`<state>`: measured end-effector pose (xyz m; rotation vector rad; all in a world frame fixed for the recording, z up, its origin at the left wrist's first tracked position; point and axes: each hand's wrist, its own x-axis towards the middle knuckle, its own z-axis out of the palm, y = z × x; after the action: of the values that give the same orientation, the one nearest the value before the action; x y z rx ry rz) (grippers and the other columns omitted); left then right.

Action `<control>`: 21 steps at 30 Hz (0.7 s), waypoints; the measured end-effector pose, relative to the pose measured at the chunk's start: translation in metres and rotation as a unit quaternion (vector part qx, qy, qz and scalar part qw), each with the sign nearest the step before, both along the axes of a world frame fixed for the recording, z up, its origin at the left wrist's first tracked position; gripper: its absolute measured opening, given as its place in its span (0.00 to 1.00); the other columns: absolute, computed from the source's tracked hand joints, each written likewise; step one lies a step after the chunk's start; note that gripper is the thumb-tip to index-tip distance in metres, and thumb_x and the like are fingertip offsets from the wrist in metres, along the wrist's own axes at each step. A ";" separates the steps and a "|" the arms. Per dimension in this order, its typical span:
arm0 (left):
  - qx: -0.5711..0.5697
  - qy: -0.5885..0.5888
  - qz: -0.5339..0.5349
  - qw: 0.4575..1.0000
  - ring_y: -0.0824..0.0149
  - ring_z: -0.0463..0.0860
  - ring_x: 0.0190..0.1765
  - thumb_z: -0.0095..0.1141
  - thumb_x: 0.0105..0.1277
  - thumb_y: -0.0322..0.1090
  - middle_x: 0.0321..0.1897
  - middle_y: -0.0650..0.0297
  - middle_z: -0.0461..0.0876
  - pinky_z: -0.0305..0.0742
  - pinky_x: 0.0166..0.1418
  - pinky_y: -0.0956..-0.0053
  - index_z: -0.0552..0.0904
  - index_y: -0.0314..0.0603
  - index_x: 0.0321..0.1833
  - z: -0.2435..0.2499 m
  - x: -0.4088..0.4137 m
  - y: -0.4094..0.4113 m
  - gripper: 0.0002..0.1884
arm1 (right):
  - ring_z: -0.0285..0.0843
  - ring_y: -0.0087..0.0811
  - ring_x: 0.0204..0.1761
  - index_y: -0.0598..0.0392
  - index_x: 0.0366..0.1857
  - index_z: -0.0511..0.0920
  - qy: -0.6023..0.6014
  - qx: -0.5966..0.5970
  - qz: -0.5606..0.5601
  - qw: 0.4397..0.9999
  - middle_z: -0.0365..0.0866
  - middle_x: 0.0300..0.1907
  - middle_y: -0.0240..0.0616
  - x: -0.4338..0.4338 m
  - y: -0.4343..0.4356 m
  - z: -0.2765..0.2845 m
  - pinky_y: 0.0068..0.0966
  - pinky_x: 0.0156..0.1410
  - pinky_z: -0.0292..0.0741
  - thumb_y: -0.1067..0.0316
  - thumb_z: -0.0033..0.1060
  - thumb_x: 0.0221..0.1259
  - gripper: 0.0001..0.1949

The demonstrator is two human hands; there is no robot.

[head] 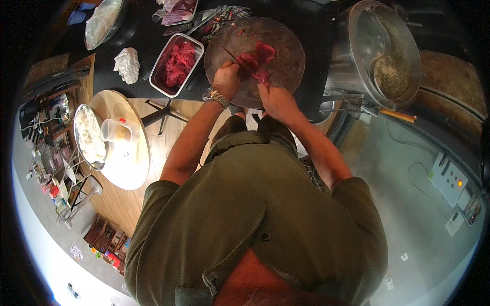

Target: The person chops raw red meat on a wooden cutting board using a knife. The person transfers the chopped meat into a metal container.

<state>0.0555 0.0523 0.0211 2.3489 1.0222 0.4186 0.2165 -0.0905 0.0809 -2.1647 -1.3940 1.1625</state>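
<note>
My left hand (227, 79), with a metal watch on its wrist, is closed at the left of the round chopping board (287, 69). It grips a knife (231, 54) whose thin dark blade shows beyond the fingers; the handle is hidden. My right hand (276, 100) is at the board's near edge, its fingers pinching the near end of a piece of raw red meat (261, 76). More red meat (265, 52) lies just beyond, spread on the board. Left of the board stands a white-rimmed metal tray (154, 78) holding red meat pieces (179, 63).
A crumpled white cloth (127, 65) lies left of the tray. Beyond are another meat tray (183, 23) and a patterned cloth (229, 16). A divided metal pot (354, 46) stands right, near utensils (354, 103). A round wooden table (141, 153) is at lower left.
</note>
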 end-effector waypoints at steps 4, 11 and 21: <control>0.010 -0.045 -0.008 0.999 0.44 0.86 0.41 0.62 0.56 0.25 0.39 0.51 0.85 0.83 0.45 0.56 0.87 0.40 0.37 0.029 0.006 -0.006 0.07 | 0.87 0.60 0.38 0.70 0.31 0.84 -0.025 -0.056 -0.015 0.998 0.86 0.29 0.59 0.000 -0.030 0.008 0.51 0.51 0.80 0.45 0.36 0.79 0.34; -0.002 -0.030 0.007 1.000 0.45 0.86 0.42 0.62 0.56 0.25 0.37 0.52 0.85 0.83 0.45 0.55 0.86 0.39 0.37 0.014 0.005 -0.003 0.06 | 0.86 0.62 0.44 0.69 0.34 0.86 -0.017 -0.063 -0.078 0.995 0.85 0.26 0.58 -0.022 0.028 -0.003 0.49 0.57 0.78 0.43 0.35 0.78 0.35; 0.015 -0.034 0.008 0.999 0.48 0.87 0.42 0.68 0.55 0.29 0.36 0.54 0.85 0.83 0.44 0.57 0.87 0.42 0.38 0.015 0.001 -0.004 0.08 | 0.84 0.68 0.48 0.67 0.40 0.86 -0.025 -0.058 -0.051 0.997 0.85 0.40 0.68 -0.022 -0.006 0.000 0.55 0.58 0.78 0.42 0.36 0.78 0.34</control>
<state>0.0563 0.0482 0.0361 2.3372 1.0096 0.5187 0.1947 -0.0966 0.0809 -2.3299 -1.2469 1.1869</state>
